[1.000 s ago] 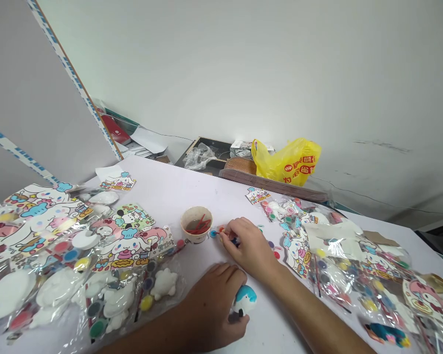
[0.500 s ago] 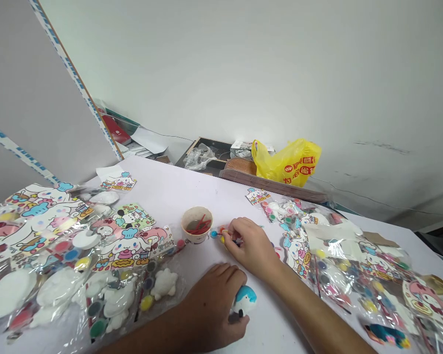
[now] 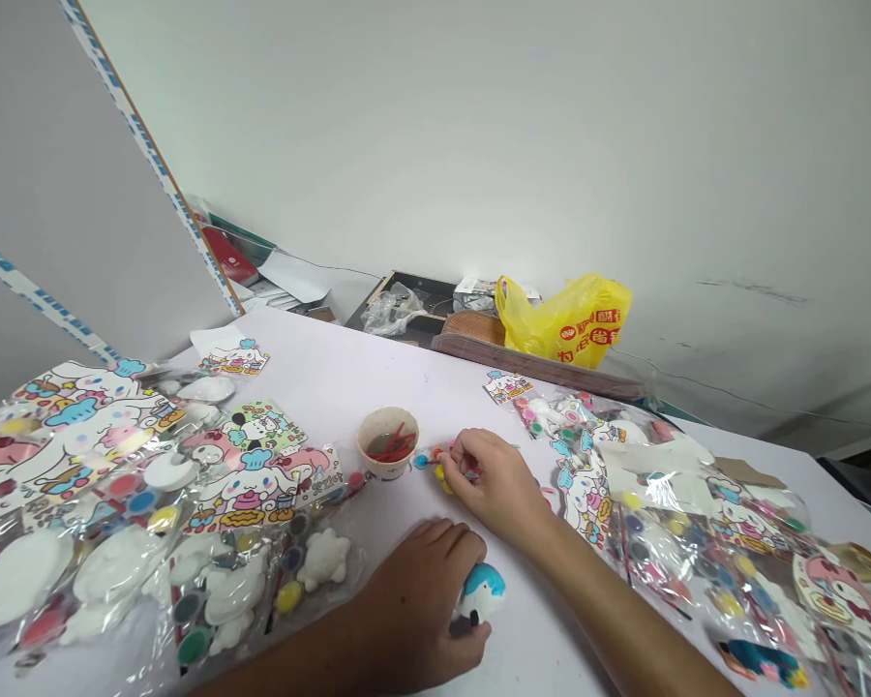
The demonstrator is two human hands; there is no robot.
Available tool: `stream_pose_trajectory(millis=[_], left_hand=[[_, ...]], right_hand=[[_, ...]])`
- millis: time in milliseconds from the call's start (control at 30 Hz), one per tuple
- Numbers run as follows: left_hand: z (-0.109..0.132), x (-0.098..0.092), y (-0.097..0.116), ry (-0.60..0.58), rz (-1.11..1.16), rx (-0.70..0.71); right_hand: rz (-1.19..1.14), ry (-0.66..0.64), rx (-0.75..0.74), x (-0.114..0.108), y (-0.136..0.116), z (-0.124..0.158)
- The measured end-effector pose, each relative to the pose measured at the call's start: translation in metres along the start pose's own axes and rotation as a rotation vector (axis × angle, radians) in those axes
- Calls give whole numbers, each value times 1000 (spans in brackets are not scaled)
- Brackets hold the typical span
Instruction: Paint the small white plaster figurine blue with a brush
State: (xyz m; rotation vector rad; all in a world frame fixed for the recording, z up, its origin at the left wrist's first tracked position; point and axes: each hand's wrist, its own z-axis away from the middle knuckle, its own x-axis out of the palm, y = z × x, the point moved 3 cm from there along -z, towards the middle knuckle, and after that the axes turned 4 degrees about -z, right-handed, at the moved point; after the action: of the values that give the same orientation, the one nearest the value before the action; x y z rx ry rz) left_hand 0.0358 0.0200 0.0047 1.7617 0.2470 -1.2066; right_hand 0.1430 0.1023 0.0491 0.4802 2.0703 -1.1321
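My left hand [image 3: 435,600] is closed around a small white figurine [image 3: 485,592] with a blue-painted top and a black spot; part of it is hidden by my fingers. Ahead of it, my right hand [image 3: 490,474] pinches a thin paintbrush [image 3: 434,459], mostly covered by the fingers. The brush's end is by a blue paint pot [image 3: 421,460] in a little group of colours, with a yellow pot [image 3: 440,476] and others partly behind the hand. Just left of the paints stands a paper cup [image 3: 386,443] of murky liquid with red sticks in it.
Clear bags of unpainted white figurines [image 3: 116,571] and paint pots cover the left side. More such bags [image 3: 668,532] lie at the right, near a blue painted piece [image 3: 762,661]. Behind the table's far edge are a yellow plastic bag [image 3: 562,319] and a dark tray [image 3: 435,290].
My right hand has turned slightly, its fingers shifting a little around the brush by the paint pots. My left hand and the figurine stay in place.
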Motion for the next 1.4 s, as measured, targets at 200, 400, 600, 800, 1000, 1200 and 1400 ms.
stream_pose_trajectory(millis=[200,400,600,800,1000,1200,1400], left_hand=[[0,0,0,-6,0,-8],[1,1,-1,2,-2,-4],[0,0,0,0,-4,0],[0,-1,1,-28,-4,-8],[-1,-1,1,-46,-18,-19],[-1,-2,1,-39,-22,-10],[-1,-2,1,-33,-7,-11]], right_hand=[[-25,-7,-5,-1,-2,0],[-62,-6,-14,-3,-5,-1],[-80,-10,5,-6,-4,-1],[-95,5,38,-11,-3,-2],[-94,-15,46,-8,-3,-2],[-109,-26,50,-8,-4,-2],[-136,-39,119,-12,-3,-3]])
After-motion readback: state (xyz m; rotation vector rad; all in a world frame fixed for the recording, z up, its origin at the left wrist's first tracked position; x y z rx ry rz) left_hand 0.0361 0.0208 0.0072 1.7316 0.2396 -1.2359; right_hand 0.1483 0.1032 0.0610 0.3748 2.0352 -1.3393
